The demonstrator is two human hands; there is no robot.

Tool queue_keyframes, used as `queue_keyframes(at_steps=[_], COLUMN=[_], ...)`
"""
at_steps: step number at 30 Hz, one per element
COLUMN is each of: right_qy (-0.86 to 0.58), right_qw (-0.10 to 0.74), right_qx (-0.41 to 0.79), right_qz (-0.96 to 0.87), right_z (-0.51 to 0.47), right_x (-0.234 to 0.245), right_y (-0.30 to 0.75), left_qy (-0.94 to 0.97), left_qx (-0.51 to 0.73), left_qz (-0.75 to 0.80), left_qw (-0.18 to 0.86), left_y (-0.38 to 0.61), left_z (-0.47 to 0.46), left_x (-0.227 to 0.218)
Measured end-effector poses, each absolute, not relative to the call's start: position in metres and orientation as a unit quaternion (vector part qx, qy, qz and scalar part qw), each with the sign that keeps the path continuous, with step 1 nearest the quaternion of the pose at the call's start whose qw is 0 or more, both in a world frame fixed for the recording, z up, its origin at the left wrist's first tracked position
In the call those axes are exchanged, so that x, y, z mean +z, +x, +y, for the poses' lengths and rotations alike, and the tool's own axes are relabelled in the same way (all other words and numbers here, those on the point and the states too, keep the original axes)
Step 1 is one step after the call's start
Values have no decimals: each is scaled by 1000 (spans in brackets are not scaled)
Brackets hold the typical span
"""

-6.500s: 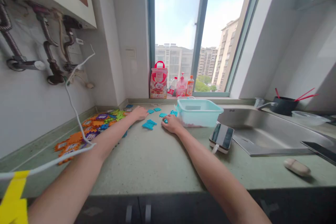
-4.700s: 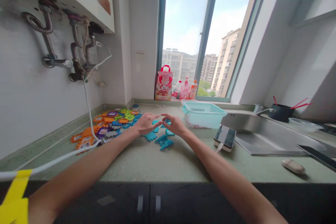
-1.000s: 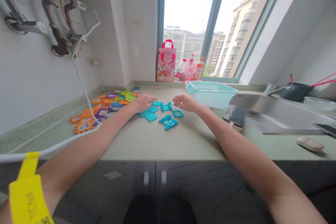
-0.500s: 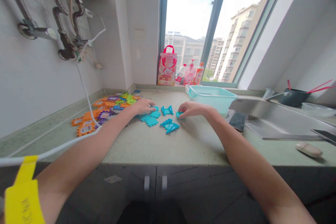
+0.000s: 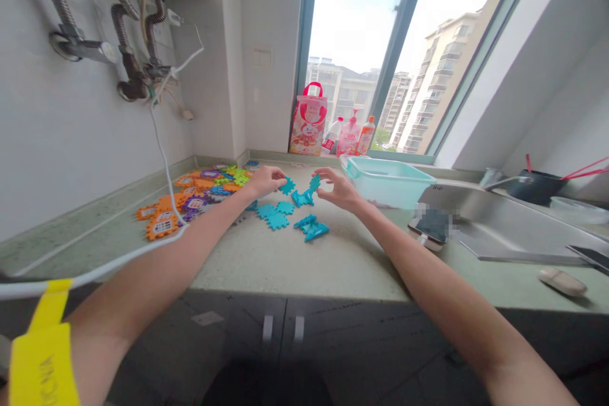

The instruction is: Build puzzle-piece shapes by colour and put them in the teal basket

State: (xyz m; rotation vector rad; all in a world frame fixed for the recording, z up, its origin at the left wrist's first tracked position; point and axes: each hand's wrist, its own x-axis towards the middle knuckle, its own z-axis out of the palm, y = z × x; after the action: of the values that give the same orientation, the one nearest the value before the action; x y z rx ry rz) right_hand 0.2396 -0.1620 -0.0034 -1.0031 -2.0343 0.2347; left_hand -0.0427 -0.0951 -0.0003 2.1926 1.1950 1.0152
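My left hand (image 5: 265, 181) pinches a teal toothed-edge building tile (image 5: 287, 186) between thumb and fingers, just above the counter. Facing it, my right hand (image 5: 339, 190) grips a second teal toothed tile (image 5: 314, 183), tilted upright. Between and below the two hands sits a small folded teal assembly (image 5: 302, 198); whether the right tile touches it I cannot tell. Nearer to me lies another joined teal assembly (image 5: 311, 228). Several flat teal tiles (image 5: 278, 221) rest to its left, below my left hand.
A pile of orange, purple, green and blue tiles (image 5: 164, 225) covers the left counter. A white cable (image 5: 164, 165) hangs across it. On the right are a turquoise basin (image 5: 390, 184), a phone (image 5: 432, 223), a steel sink (image 5: 495, 250) and a beige oval object (image 5: 563, 281).
My left hand has lifted a teal tile off the flat group and moved right. My right hand has raised its tile from the counter, turning it upright and bringing it closer to the left.
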Motion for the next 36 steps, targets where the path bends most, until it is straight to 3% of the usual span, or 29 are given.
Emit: queue_keyframes(at_steps=[5, 12, 17, 22, 29, 36], right_qy=[-393, -402, -428, -442, -527, -546], right_qw=[396, 335, 419, 435, 439, 342], right_qx=[91, 117, 60, 27, -27, -67], right_qz=[-825, -844, -799, -784, -727, -762], right_z=[-156, -151, -161, -169, -172, -175], right_x=[-6, -13, -4, 4, 8, 6], right_y=[233, 222, 220, 215, 212, 198], left_qy=[761, 744, 759, 792, 836, 850], left_qx=[444, 486, 507, 477, 298, 243], left_qz=[442, 420, 337, 306, 455, 461], left_qw=[169, 184, 230, 227, 70, 75], left_y=[-32, -29, -21, -9, -12, -11], left_z=[-105, -111, -119, -131, -131, -131], left_x=[4, 6, 3, 2, -11, -13])
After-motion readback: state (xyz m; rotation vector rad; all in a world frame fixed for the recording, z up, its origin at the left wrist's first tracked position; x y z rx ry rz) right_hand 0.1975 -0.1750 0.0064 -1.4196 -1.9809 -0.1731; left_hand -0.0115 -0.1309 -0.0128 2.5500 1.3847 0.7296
